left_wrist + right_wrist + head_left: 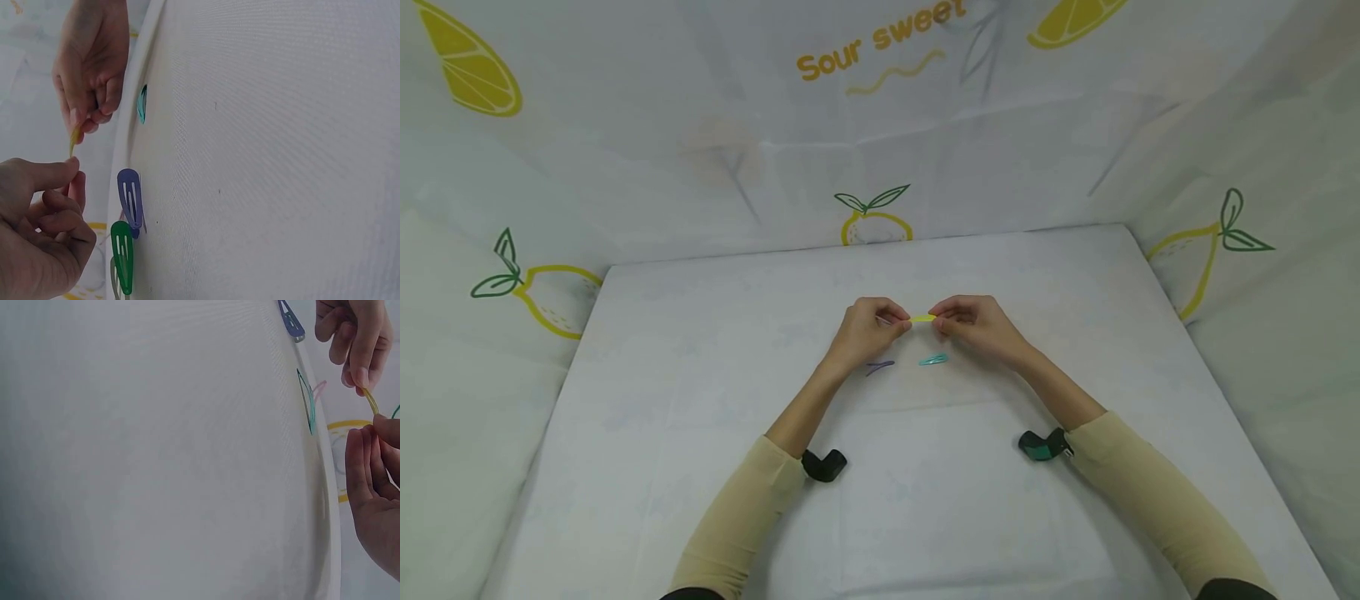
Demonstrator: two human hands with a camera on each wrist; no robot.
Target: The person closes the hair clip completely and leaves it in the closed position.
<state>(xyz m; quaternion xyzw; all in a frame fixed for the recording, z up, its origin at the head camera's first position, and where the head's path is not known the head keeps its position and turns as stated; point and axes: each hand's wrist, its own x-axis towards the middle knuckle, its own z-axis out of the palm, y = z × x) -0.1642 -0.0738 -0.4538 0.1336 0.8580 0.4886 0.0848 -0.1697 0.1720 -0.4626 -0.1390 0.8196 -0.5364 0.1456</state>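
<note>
Between my two hands a yellow hair clip (922,318) is stretched sideways above the table. My left hand (867,329) pinches its left end between thumb and fingertips, and my right hand (983,327) pinches the right end. Fingertips cover both ends, so only the middle of the clip shows. On the table below lie a purple snap hair clip (880,365), nearer the left hand, and a teal snap hair clip (933,359), nearer the right hand. The left wrist view also shows a green snap hair clip (122,257) beside the purple one; in the head view it is hidden.
A white cloth covers the table (925,500). Behind it hangs a white curtain (662,192) with lemon prints, and similar cloth flanks both sides. Black wrist devices stick out at the left sleeve (737,517) and right sleeve (1165,492).
</note>
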